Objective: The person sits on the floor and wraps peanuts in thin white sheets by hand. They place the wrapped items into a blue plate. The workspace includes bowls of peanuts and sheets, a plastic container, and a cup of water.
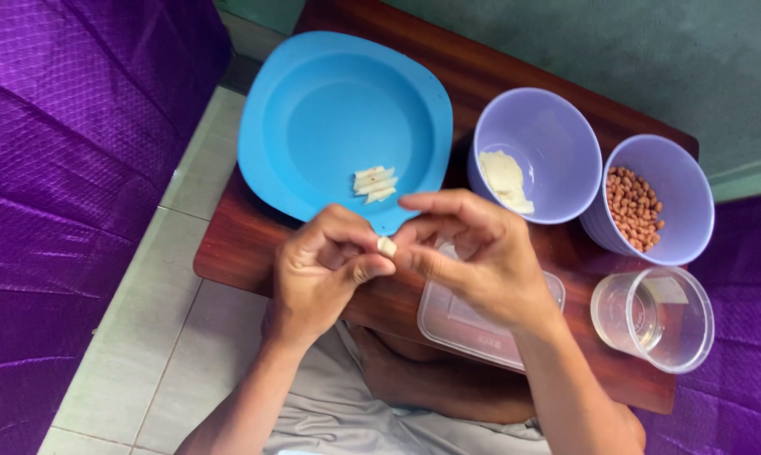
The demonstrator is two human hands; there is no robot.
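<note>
Both hands, left hand (325, 261) and right hand (473, 257), pinch a small pale piece (386, 246) in a narrow grip; blue plate (313, 101) at twelve o'clock on the bench (245, 253).

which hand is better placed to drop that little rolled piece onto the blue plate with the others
Probably the left hand: it pinches the rolled piece and sits nearest the blue plate; the right hand only steadies it.

Two bare hands, left hand (325, 265) and right hand (473, 257), without rings, watch or gloves. Forearms bare to the frame edge, no sleeves in view. Light grey cloth garment (347, 413) worn below, creased and plain, without pattern.
</note>
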